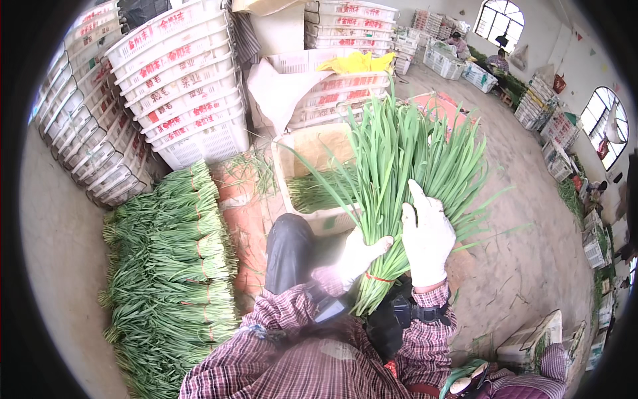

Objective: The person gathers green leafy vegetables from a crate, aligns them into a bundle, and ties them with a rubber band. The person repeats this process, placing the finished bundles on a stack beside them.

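Note:
A big bunch of long flat green leaves, apparently garlic chives (386, 164), is held up before my chest. Around its pale stem end runs a red band (379, 277). My left hand (360, 253), in a white glove, grips the bunch just above that band, thumb across the stems. My white-gloved right hand (427, 232) lies against the right side of the leaves, index finger extended; its palm side is hidden. Behind the bunch stands a pale plastic crate (326, 222) with loose greens (324, 192) at its bottom.
On my left lie several banded bunches (174, 279) in a long pile. Tall stacks of white plastic crates (184, 90) rise behind it. A yellow cloth (356, 63) tops another stack. Bits of leaf litter the floor (523, 244). Other people (456, 45) sit among crates farther off.

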The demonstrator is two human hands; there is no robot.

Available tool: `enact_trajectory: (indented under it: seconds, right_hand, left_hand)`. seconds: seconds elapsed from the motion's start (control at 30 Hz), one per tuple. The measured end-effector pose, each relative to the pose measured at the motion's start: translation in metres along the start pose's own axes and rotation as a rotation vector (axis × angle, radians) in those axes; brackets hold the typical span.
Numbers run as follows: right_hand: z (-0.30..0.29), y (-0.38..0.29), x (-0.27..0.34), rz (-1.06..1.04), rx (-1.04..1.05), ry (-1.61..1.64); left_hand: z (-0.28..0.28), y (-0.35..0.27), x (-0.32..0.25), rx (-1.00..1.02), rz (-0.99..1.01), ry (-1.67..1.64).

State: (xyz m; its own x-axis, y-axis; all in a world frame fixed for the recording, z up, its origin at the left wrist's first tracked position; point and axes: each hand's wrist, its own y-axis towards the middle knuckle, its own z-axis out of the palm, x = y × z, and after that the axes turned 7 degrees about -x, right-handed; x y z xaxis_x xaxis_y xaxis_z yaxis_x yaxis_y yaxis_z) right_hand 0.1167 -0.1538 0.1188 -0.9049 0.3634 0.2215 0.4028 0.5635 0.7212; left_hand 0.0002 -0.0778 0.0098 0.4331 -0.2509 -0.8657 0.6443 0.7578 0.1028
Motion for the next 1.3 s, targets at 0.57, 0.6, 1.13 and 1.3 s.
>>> enact_trajectory:
  seconds: [0.57, 0.6, 1.13, 1.3]
  right_hand:
    - [0.001, 0.019, -0.01, 0.082, -0.005, 0.161]
    - [0.002, 0.021, -0.013, 0.08, 0.006, 0.207]
    - [-0.012, 0.029, -0.042, 0.563, 0.431, 0.893]
    - [-0.004, 0.023, -0.049, 0.608, 0.4, 0.967]
  left_hand:
    - [-0.005, -0.004, -0.005, -0.041, 0.012, 0.13]
    - [-0.006, -0.004, -0.005, -0.038, 0.023, 0.143]
    - [-0.019, -0.002, 0.004, -0.028, -0.018, 0.05]
    - [-0.018, -0.001, 0.007, -0.037, -0.067, -0.014]
